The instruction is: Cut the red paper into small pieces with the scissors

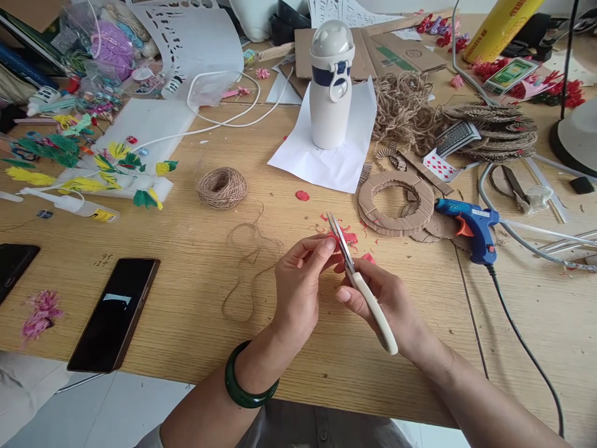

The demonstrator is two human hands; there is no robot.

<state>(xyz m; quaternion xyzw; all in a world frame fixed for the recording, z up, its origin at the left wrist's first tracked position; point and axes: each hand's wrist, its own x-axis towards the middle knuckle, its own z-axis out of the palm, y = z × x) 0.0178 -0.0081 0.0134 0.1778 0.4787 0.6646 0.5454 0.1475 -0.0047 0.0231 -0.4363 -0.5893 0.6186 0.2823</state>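
Over the middle of the wooden table, my left hand (301, 280) pinches a small red piece (333, 241), mostly hidden behind the fingertips. My right hand (380, 298) grips white-handled scissors (368, 298), whose metal blades point up and away from me beside the red piece. Whether the blades touch it I cannot tell. Red scraps (347, 238) lie on the table just beyond my fingers. A red disc (302, 195) rests a little farther off, near a ball of twine (222, 188) with a loose strand trailing toward my left wrist.
A white bottle (331, 93) stands on a paper sheet (289, 158) at the back. To the right are a cardboard ring (395, 202) and a blue glue gun (473, 227) with its cord. A phone (114, 314) and yellow-green craft flowers (116, 165) lie to the left.
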